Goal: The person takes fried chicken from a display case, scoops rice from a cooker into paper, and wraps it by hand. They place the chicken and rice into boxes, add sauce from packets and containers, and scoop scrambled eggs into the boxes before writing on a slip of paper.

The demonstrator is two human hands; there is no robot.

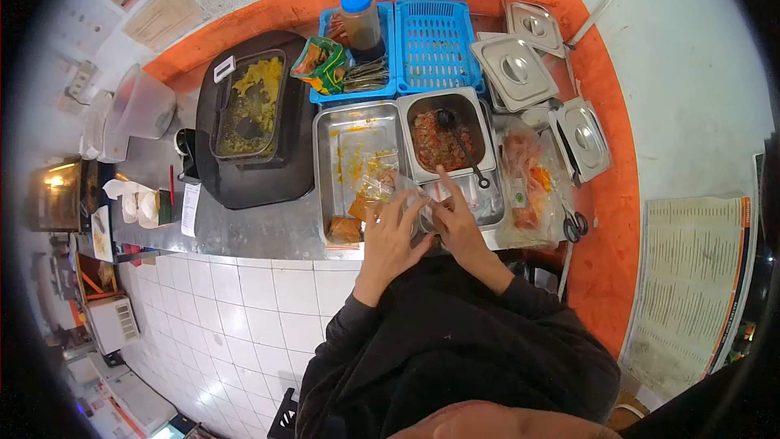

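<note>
Where the desk (252, 232) meets the white tiling, your left hand (392, 237) lies with fingers (388, 210) spread over a clear plastic bag (375, 187); the bag sits at the near edge of the steel tray (351, 126); your right hand (460, 223) touches the bag's right side, forefinger stretched, other fingers curled; pinching or not, cannot tell; just beyond, a pan (422, 102) of red chopped food with a black ladle (460, 145); scissors (574, 223) well to the right, beside a second bag (526, 187) of orange food.
</note>
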